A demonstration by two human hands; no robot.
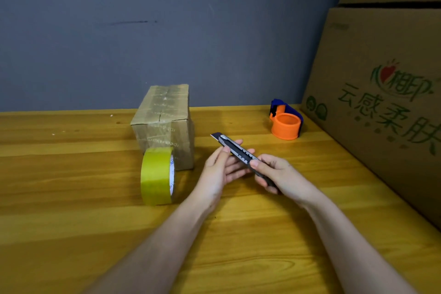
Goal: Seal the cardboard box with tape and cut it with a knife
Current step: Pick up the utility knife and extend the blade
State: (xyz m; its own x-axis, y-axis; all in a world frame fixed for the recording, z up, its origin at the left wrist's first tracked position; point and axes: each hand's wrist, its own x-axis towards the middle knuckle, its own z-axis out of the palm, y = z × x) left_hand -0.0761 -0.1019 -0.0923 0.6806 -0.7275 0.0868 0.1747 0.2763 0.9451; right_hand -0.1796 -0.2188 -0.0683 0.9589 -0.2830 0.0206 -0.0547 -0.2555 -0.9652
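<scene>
A small cardboard box stands on the wooden table, its top and front covered with clear tape. A strip of tape runs from the box front down to a yellowish tape roll standing on edge just in front of it. To the right of the box I hold a dark utility knife with both hands, its short blade out and pointing up-left. My right hand grips the handle, thumb on the slider. My left hand supports the front part, thumb on top.
An orange and blue tape dispenser sits at the back right of the table. Large printed cardboard cartons are stacked along the right edge. A grey-blue wall closes off the back of the table.
</scene>
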